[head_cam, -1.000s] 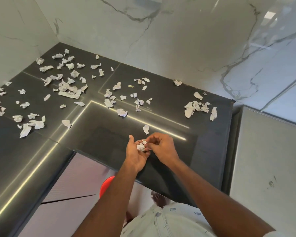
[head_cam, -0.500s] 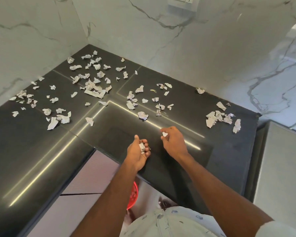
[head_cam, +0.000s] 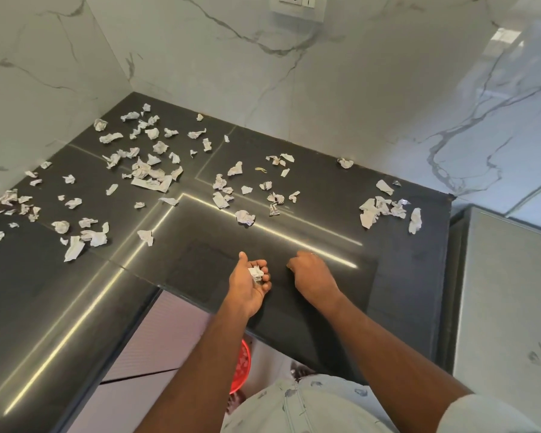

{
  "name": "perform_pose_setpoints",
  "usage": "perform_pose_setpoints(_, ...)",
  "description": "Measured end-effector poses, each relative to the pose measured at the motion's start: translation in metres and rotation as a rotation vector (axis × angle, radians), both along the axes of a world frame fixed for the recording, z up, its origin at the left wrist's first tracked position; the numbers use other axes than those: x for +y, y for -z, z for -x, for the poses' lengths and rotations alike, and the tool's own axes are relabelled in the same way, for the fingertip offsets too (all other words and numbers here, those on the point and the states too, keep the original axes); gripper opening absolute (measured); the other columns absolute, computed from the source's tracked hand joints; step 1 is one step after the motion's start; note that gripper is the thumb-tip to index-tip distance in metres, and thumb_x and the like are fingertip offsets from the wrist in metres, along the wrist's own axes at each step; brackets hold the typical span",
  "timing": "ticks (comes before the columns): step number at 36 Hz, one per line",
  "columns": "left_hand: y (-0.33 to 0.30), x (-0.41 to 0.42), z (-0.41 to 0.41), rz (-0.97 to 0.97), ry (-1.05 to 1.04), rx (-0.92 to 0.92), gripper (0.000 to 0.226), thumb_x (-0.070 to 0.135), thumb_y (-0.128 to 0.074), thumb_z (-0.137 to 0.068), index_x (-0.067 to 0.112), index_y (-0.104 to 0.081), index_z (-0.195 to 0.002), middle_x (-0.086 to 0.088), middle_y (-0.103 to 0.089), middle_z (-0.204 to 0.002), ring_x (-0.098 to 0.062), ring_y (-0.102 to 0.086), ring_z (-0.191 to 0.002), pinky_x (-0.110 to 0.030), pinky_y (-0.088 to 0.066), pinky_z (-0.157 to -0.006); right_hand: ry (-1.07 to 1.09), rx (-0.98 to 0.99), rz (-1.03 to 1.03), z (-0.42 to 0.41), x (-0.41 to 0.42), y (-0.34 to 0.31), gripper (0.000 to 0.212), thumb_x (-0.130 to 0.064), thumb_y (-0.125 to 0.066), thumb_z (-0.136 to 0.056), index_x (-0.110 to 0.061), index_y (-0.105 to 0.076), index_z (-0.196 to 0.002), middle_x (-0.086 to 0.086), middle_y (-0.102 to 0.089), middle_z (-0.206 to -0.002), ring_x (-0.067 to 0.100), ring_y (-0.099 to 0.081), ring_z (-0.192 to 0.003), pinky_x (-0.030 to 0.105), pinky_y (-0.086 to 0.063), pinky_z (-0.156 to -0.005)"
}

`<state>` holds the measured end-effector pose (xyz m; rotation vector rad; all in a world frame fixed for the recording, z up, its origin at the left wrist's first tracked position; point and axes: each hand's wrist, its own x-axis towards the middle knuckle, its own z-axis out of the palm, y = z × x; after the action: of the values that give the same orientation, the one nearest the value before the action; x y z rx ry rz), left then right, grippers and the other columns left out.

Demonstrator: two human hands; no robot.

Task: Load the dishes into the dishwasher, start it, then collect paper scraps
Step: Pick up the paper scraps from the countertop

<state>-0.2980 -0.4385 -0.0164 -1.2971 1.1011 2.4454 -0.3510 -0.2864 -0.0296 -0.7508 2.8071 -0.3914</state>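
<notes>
Scrap-strewn black counter (head_cam: 403, 270): left grip (head_cam: 249, 284) cups paper scraps (head_cam: 256, 272); right grip (head_cam: 310, 271) clenched, contents unclear.

The right hand (head_cam: 313, 273) is knuckles-up; its fingers' contents are hidden. The red basket (head_cam: 241, 367) is partly concealed beneath the worktop (head_cam: 403, 276).

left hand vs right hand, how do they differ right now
The left hand is turned palm up, cupping a small wad of crumpled white paper scraps; the right hand is knuckles up, fingers curled under, and whether it holds anything is hidden. The left hand is lifted over the counter's front edge; the right sits low on the glossy black stone countertop. Both are bare.
</notes>
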Motion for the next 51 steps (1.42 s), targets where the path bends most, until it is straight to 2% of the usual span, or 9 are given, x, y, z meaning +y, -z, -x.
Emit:
perform_pose_setpoints(5, 0.001, 0.001, -0.004, -0.01, -0.008, 0.011, 0.059, 0.055, -0.032, -0.105, 0.005, -0.06, -0.09, -0.006, -0.054, -0.066, -0.015, -0.046, -0.052, -0.028, -0.033, -0.052, 0.377, -0.29, 0.517, -0.004, -0.005, -0.017, 0.008, -0.023, -0.079, -0.082, -0.025, -0.071, -0.084, -0.007, -0.07, -0.076, 0.006, -0.065, -0.072, 0.024, -0.053, -0.069)
perform_pose_setpoints(10, -0.002, -0.001, -0.012, -0.06, -0.021, 0.062, 0.061, 0.058, -0.031, -0.104, 0.006, -0.06, -0.09, -0.008, -0.057, -0.07, -0.015, -0.047, -0.054, -0.03, -0.035, -0.055, 0.331, -0.428, 0.829, -0.018, -0.022, -0.037, 0.008, -0.02, -0.081, -0.081, -0.023, -0.074, -0.083, -0.005, -0.074, -0.078, 0.008, -0.071, -0.075, 0.026, -0.057, -0.074)
perform_pose_setpoints(18, -0.008, -0.01, -0.019, -0.17, -0.008, 0.088, 0.072, 0.063, -0.03, -0.102, -0.001, -0.059, -0.117, -0.027, -0.062, -0.111, -0.033, -0.067, -0.098, -0.04, -0.055, -0.089, 0.12, -0.131, 0.521, -0.042, -0.045, -0.031, 0.008, -0.027, -0.079, -0.081, -0.028, -0.078, -0.089, -0.013, -0.056, -0.091, 0.011, -0.05, -0.09, 0.022, -0.042, -0.077)
perform_pose_setpoints(23, -0.014, -0.012, -0.024, -0.101, -0.004, 0.072, 0.047, 0.047, -0.042, -0.105, 0.006, -0.057, -0.088, -0.011, -0.06, -0.077, -0.021, -0.065, -0.069, -0.031, -0.06, -0.065, 0.124, -0.159, 0.612, -0.056, -0.043, -0.033, 0.016, -0.032, -0.076, -0.086, -0.029, -0.078, -0.101, -0.01, -0.048, -0.098, 0.009, -0.049, -0.094, 0.021, -0.047, -0.082)
perform_pose_setpoints(29, -0.014, -0.002, -0.024, -0.1, 0.078, 0.098, 0.048, 0.05, -0.046, -0.102, 0.009, -0.056, -0.081, -0.006, -0.054, -0.066, -0.017, -0.054, -0.059, -0.033, -0.051, -0.068, 0.342, -0.181, 0.82, -0.069, -0.023, -0.04, 0.031, -0.021, -0.078, -0.084, -0.03, -0.073, -0.113, -0.007, -0.058, -0.101, 0.011, -0.055, -0.08, 0.015, -0.048, -0.076)
perform_pose_setpoints(34, -0.012, 0.02, -0.014, -0.066, 0.133, 0.075, 0.049, 0.053, -0.045, -0.102, 0.012, -0.053, -0.077, -0.003, -0.047, -0.063, -0.014, -0.042, -0.052, -0.025, -0.035, -0.048, 0.471, -0.151, 0.759, -0.063, 0.024, -0.027, 0.035, -0.009, -0.076, -0.084, -0.026, -0.072, -0.113, -0.009, -0.062, -0.101, 0.008, -0.06, -0.081, 0.01, -0.047, -0.076)
perform_pose_setpoints(40, -0.012, 0.057, 0.007, -0.032, 0.164, 0.053, 0.046, 0.052, -0.047, -0.101, 0.013, -0.052, -0.077, -0.001, -0.045, -0.062, -0.013, -0.04, -0.051, -0.025, -0.03, -0.046, 0.549, -0.192, 0.581, -0.037, 0.088, -0.014, 0.03, -0.006, -0.071, -0.087, -0.019, -0.071, -0.114, -0.008, -0.059, -0.103, -0.002, -0.059, -0.072, 0.007, -0.045, -0.074)
perform_pose_setpoints(43, -0.015, 0.076, 0.022, -0.024, 0.167, 0.048, 0.047, 0.053, -0.047, -0.101, 0.013, -0.053, -0.078, -0.002, -0.045, -0.063, -0.014, -0.041, -0.051, -0.025, -0.03, -0.045, 0.562, -0.168, 0.51, -0.014, 0.115, -0.012, 0.03, -0.006, -0.067, -0.089, -0.017, -0.07, -0.118, -0.003, -0.058, -0.108, 0.002, -0.059, -0.072, 0.018, -0.05, -0.085)
perform_pose_setpoints(51, -0.012, 0.12, 0.05, 0.003, 0.146, 0.037, 0.047, 0.053, -0.048, -0.101, 0.012, -0.053, -0.079, -0.002, -0.046, -0.063, -0.014, -0.042, -0.05, -0.025, -0.03, -0.043, 0.486, -0.203, 0.316, 0.079, 0.144, -0.016, 0.052, -0.019, -0.055, -0.097, -0.03, -0.045, -0.147, 0.011, -0.039, -0.141, 0.031, -0.051, -0.124, 0.039, -0.038, -0.113)
